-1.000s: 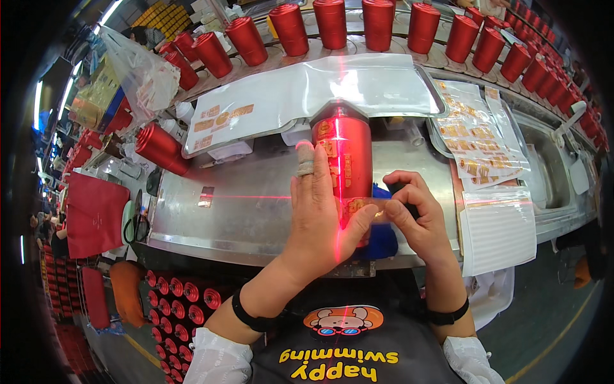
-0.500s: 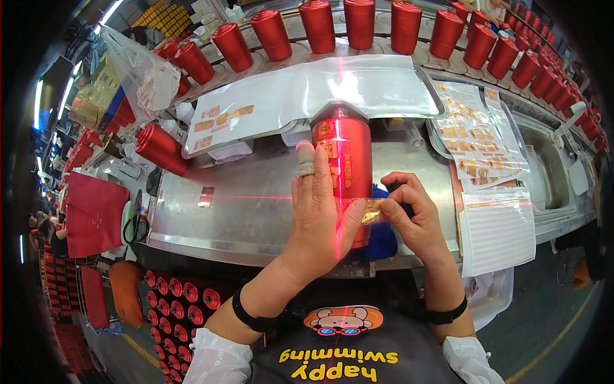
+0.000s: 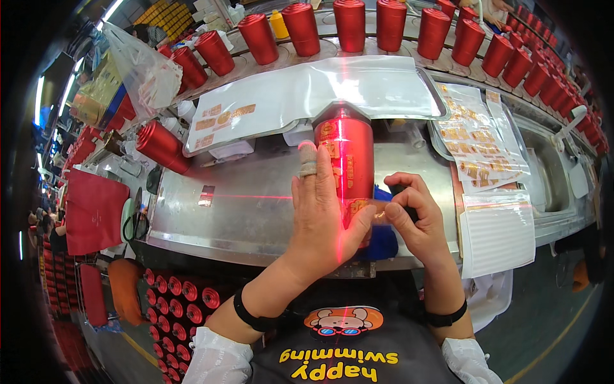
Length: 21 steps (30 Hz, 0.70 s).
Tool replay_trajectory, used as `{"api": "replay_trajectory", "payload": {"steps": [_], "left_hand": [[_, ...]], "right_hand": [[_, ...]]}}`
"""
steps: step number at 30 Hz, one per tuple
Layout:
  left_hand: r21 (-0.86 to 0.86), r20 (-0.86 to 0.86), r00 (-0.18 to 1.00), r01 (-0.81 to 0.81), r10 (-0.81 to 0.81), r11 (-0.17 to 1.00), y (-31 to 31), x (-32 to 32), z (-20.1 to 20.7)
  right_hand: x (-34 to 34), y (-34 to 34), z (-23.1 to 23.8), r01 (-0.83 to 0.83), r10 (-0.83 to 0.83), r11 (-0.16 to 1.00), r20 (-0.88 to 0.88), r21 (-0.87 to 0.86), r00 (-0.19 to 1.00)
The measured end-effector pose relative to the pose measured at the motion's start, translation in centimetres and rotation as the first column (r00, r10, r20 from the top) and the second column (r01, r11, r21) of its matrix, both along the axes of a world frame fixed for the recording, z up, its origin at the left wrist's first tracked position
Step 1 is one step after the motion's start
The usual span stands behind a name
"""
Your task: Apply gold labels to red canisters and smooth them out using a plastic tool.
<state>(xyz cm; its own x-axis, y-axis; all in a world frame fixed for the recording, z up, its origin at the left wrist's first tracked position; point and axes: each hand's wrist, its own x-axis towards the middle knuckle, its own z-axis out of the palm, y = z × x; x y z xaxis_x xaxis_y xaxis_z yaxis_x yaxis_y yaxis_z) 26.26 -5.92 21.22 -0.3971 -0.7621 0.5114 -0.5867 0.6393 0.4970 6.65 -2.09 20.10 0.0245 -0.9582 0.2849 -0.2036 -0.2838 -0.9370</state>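
Note:
A red metallic jar (image 3: 354, 150) lies on its side on the steel table, its grey-black end pointing away from me. Gold decals and a red laser line run along it. My left hand (image 3: 314, 208) rests flat against its left side, fingers stretched out, a cloth cover on one finger. The left thumb lies beside a gold emblem (image 3: 358, 206) on the jar's near part. At the jar's right, my right hand (image 3: 416, 214) pinches a thin clear film (image 3: 378, 208) between thumb and finger. Something black (image 3: 404, 200) sits inside its curled fingers, mostly hidden. Blue cloth (image 3: 382, 238) shows beneath the jar.
Beyond a white-covered tray (image 3: 268, 96), red jars (image 3: 350, 29) stand along a conveyor. Gold decal sheets (image 3: 473, 131) and a sink (image 3: 543, 166) are at right. Scissors (image 3: 135, 221), a red bag (image 3: 96, 211) and another tilted jar (image 3: 160, 147) are at left.
The gold strip between my hands has given way to clear film, and a gold emblem now shows on the jar. The conveyor jars have shifted left, and a yellow bottle has come into view.

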Motion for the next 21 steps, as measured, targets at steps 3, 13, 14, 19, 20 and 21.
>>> {"api": "replay_trajectory", "payload": {"steps": [3, 13, 14, 19, 20, 21], "left_hand": [[0.017, -0.01, 1.0, 0.001, -0.001, 1.0, 0.0, 0.0, 0.0], [0.004, -0.025, 0.999, 0.02, -0.02, 1.0, -0.3, 0.2, -0.3], [0.0, -0.025, 0.999, 0.023, -0.023, 1.0, -0.3, 0.2, -0.3], [-0.001, -0.038, 0.999, 0.03, -0.03, 1.0, -0.3, 0.2, -0.3], [0.005, -0.042, 0.998, 0.036, -0.035, 0.999, -0.3, 0.2, -0.3], [0.003, -0.037, 0.999, 0.031, -0.031, 1.0, -0.3, 0.2, -0.3]], "right_hand": [[0.1, -0.2, -0.3, 0.018, -0.02, 0.997, -0.026, -0.074, 0.999], [0.1, -0.3, -0.6, 0.014, -0.014, 1.0, -0.017, -0.012, 1.0], [0.1, -0.3, -0.7, 0.02, -0.021, 0.999, -0.024, -0.034, 1.0], [0.3, -0.6, -1.6, 0.019, -0.019, 0.999, -0.019, -0.04, 1.0], [0.3, -0.7, -1.8, 0.008, -0.008, 1.0, -0.031, -0.001, 1.0], [0.2, -0.7, -1.8, 0.002, -0.001, 1.0, -0.033, 0.026, 0.999]]}}
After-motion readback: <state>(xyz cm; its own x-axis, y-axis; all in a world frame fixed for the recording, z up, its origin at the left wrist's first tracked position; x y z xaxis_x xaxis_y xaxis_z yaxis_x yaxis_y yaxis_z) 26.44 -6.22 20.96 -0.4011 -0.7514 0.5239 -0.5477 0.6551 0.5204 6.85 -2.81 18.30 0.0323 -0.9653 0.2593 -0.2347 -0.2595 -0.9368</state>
